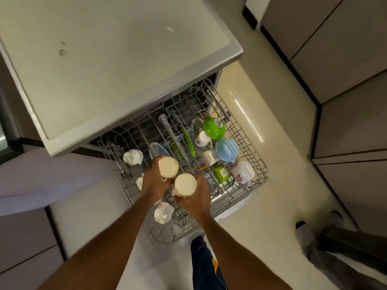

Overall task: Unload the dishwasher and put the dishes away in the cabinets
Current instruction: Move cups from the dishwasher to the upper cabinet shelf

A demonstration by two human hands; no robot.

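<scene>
The dishwasher's wire rack (258,164) is pulled out below the countertop, seen from above. My left hand (151,181) is shut on an upside-down cream cup (168,166) above the rack's middle. My right hand (195,200) is shut on a second upside-down cream cup (185,185) just beside it. Still in the rack are a white teacup (132,156), a flowered mug (163,212), a green bowl (214,128), a blue bowl (226,150), a green square box (221,173), a flowered cup (243,171) and a small white bottle (202,138).
The grey countertop (104,70) overhangs the rack's back. Cabinet doors (345,49) line the right side across the pale floor (272,206). Another person's feet and legs (310,237) stand at the lower right. My own leg (206,264) is below the rack's front.
</scene>
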